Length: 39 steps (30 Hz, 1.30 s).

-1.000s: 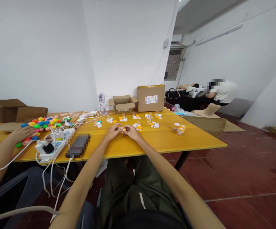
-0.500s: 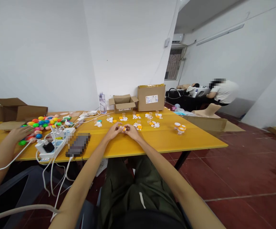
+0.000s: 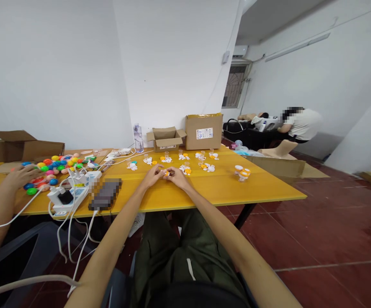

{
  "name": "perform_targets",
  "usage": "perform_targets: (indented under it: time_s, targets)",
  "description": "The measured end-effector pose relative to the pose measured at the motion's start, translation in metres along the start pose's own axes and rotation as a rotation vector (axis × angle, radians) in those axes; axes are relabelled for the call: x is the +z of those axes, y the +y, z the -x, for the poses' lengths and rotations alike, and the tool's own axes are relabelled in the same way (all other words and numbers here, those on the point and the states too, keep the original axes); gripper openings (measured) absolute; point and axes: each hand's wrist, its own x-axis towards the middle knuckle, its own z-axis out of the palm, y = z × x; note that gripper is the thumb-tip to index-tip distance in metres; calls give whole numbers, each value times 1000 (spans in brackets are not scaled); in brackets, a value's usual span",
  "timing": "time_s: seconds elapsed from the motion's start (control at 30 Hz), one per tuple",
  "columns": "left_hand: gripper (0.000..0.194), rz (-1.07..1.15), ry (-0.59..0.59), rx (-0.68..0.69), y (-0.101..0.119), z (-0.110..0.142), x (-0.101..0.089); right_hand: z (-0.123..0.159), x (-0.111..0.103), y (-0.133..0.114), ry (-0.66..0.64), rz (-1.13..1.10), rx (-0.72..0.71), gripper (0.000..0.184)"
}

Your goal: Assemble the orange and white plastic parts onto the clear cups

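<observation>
Over the yellow table, my left hand and my right hand meet, fingers closed on a small orange-and-white plastic piece between them. Fingers hide much of it, so its exact kind is unclear. Just beyond lie small heaps of white and orange parts, among them a heap close to my right hand and another heap further back. Clear little cups stand by several heaps. To the right, a cluster of small clear jars with orange-and-white tops stands on the table.
A co-worker's hand is over colourful plastic balls at left. A power strip with cables and a dark phone-like device lie nearer. Behind stand a water bottle, an open carton and a larger box.
The co-worker's hand at left has shifted slightly left and up from the balls, uncovering several. My two hands stay nearly where they were, around the same small piece.
</observation>
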Motion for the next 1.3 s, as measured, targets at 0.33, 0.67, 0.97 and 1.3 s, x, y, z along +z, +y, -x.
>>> perform_targets:
  time_s: [0.33,0.67,0.97,1.3]
  targets:
    - [51,-121,73,-48,4,-1,-1,1,-1,2,-32,66,-37,27]
    - [38,-12,149,-65,3,-2,-2,-3,-1,6,55,72,1,28]
    - [13,-205,436,-31,4,1,-8,-5,-5,11,147,124,24,27]
    - [13,-665,179,-271,-7,-2,-15,-4,-2,8,142,108,68,28]
